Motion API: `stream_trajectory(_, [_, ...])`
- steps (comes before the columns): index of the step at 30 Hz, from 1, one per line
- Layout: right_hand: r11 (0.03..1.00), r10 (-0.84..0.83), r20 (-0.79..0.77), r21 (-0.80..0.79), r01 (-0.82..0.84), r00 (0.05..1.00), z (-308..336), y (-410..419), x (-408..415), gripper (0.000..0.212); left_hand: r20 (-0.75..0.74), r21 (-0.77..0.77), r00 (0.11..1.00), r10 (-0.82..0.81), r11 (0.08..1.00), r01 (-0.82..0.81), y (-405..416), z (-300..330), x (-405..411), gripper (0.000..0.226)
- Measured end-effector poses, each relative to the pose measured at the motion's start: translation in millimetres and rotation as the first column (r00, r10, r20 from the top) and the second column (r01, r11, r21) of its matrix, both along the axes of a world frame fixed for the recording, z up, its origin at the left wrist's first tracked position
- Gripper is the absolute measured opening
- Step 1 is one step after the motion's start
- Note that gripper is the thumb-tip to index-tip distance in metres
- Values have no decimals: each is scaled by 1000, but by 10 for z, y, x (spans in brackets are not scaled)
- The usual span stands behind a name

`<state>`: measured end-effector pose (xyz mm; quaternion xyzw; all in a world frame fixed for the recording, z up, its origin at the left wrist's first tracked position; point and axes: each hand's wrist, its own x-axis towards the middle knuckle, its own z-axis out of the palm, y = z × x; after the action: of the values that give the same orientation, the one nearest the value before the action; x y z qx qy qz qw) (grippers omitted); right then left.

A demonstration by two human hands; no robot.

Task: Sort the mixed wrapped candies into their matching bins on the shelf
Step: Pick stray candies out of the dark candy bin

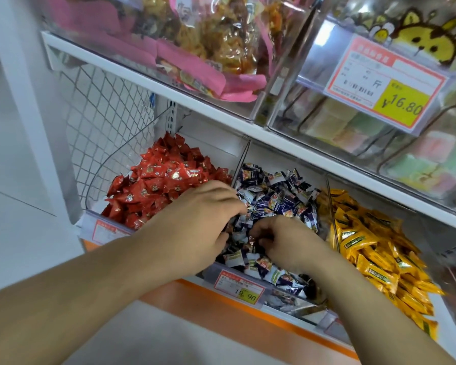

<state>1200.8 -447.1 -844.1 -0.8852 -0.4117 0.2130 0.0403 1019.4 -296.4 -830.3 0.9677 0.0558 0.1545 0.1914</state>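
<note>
Head view. Both hands were down in the middle clear plastic bin [213, 271] of dark blue and white wrapped candies [274, 198] on the lower shelf. Left hand [203, 222] lay over the bin's left side, fingers curled down into the pile; whether they pinched a piece could not be told, the tips being hidden among wrappers. Right hand [282, 241] sat just beside it, nearer the front, fingers bent and drawn together on the wrappers; a definite hold was likewise not visible.

The heaped bin of red wrapped candies [156, 185] lay directly left of the left hand, touching distance. The bin of yellow-orange wrapped candies [374, 241] lay right of the right hand, long packets mostly running front to back. Judgement: a stray red piece would go by the left hand, a yellow one by the right.

Thin clear dividers [241, 160] separated the bins. The white upper shelf edge [221, 117] overhung the back, so room for lifting was toward the front. An orange-and-yellow price tag [238, 287] fronted the middle bin.
</note>
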Motion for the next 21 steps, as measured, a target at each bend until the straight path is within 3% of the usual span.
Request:
stream_trajectory(10, [999,34,20,-7,-33,999,-29,32,65,50,-1,-8,1000,-19,1000,19,11,-23,8,49])
stream_trajectory(21, [998,15,-14,55,-14,1000,-69,32,141,42,6,8,1000,-29,1000,29,17,-71,21,46])
